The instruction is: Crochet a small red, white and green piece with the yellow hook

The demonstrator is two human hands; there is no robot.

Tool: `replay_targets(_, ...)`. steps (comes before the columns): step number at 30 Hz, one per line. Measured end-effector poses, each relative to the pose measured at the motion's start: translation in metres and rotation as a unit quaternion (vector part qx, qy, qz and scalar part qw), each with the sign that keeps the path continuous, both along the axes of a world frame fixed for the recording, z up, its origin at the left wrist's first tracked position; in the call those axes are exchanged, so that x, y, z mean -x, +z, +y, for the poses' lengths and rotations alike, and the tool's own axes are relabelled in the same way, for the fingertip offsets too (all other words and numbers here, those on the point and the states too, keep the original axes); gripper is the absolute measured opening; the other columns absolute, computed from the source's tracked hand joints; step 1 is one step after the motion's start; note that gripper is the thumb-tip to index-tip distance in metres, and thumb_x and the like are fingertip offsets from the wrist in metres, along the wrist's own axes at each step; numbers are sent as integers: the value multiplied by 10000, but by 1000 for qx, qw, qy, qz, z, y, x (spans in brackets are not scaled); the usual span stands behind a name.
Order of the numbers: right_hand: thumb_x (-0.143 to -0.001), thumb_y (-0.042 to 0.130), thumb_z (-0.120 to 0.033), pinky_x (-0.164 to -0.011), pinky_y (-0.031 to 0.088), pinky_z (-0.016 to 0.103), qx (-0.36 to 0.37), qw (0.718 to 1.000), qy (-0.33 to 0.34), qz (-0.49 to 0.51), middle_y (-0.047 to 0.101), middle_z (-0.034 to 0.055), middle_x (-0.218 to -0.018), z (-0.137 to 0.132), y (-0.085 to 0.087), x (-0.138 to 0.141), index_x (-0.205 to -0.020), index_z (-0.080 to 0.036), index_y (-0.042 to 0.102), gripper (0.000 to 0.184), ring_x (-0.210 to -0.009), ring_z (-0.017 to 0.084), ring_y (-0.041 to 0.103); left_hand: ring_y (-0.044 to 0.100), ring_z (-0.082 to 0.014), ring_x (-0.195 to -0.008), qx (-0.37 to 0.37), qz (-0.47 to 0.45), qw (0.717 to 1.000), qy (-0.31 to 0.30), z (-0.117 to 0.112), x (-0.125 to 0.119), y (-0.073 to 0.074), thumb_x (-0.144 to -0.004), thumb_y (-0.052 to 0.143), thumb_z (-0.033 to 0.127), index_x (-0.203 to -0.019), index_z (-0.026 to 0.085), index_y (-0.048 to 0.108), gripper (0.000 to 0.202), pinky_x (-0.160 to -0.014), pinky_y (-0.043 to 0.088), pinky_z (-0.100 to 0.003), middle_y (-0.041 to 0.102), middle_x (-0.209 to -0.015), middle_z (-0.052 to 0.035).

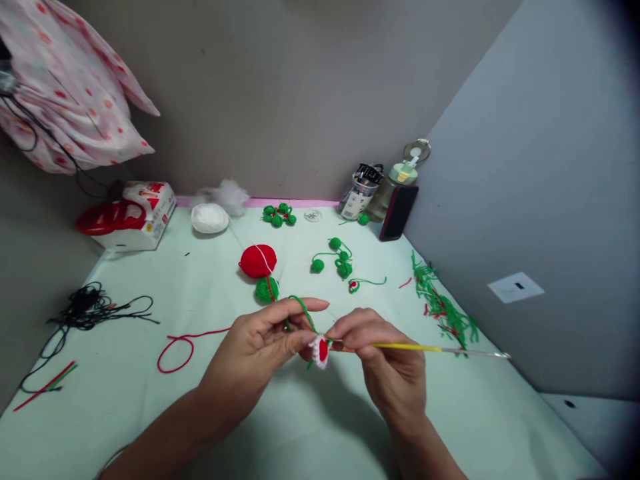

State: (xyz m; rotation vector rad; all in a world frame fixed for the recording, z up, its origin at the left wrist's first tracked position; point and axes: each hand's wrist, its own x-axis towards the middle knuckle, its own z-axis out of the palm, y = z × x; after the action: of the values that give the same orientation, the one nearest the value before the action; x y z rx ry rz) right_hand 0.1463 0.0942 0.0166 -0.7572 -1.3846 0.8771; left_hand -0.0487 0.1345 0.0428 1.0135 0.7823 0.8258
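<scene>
My left hand (267, 340) pinches a small red and white crocheted piece (320, 351) above the pale green table (150, 413), with green yarn (301, 308) looped over its index finger. My right hand (387, 357) grips a yellow-handled crochet hook (425, 348), whose tip meets the piece between the two hands. A red yarn ball (258, 261) and a green yarn ball (267, 289) lie just beyond my hands, and a red strand (176, 348) trails off to the left.
Several small green crocheted pieces (279, 215) lie farther back, with a white yarn ball (210, 218) and a tissue box (143, 217). Yarn scraps (443, 307) lie along the right wall. Black cord (85, 308) sits at left. A jar (357, 193), bottle (397, 183) and phone (397, 213) stand in the corner.
</scene>
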Motion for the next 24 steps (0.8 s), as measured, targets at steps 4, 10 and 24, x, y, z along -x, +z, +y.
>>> replay_targets(4, -1030, 647, -267, -789, 583, 299, -5, 1000, 0, 9, 801, 27, -984, -1, 1, -3, -1054, -281, 799, 155, -901, 164, 708, 694, -112, -819, 41, -11, 997, -62, 2, 4, 0, -821, 879, 255, -1146, 343, 829, 340, -799, 534, -211, 743, -864, 35)
replay_targets(10, -1038, 636, -272, -792, 587, 288, -10, 1000, 17, 16, 797, 24, -993, 0, -2, -5, -1077, -282, 799, 168, -920, 157, 705, 724, -115, -809, 57, -43, 995, -70, -2, 0, -1, -827, 855, 181, -1144, 316, 824, 346, -805, 565, -221, 765, -866, 36)
replay_targets(24, -1032, 622, -210, -750, 621, 361, -46, 995, -25, -88, 799, 66, -980, -5, 5, -4, -1108, -274, 801, 205, -903, 206, 736, 735, -158, -782, -155, 100, 973, 135, -6, 0, -2, -831, 805, 177, -888, 312, 878, 163, -797, 592, -255, 820, -846, 14)
